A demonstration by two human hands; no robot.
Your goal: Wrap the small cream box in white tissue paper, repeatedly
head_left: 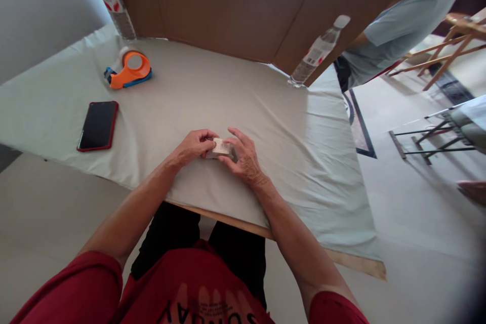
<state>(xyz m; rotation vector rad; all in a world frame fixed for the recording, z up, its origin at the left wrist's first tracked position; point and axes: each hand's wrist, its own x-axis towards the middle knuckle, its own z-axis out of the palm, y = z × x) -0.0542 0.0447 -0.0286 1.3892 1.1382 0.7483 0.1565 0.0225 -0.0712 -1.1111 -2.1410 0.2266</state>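
Note:
A small whitish box with fine print (222,147) is at the near middle of the cloth-covered table, between my two hands. My left hand (198,145) grips its left end, the thumb on top and the fingers bent behind. Around the right end curves my right hand (242,156), its fingers and thumb spread apart. The underside of the box and its right end are partly hidden by my fingers.
A black phone with a red case (98,125) lies at the left, below an orange and blue tape dispenser (131,70). Water bottles (115,4) (318,53) stand by a brown cardboard panel (228,5). A person in a light shirt (410,20) is beyond, at the right.

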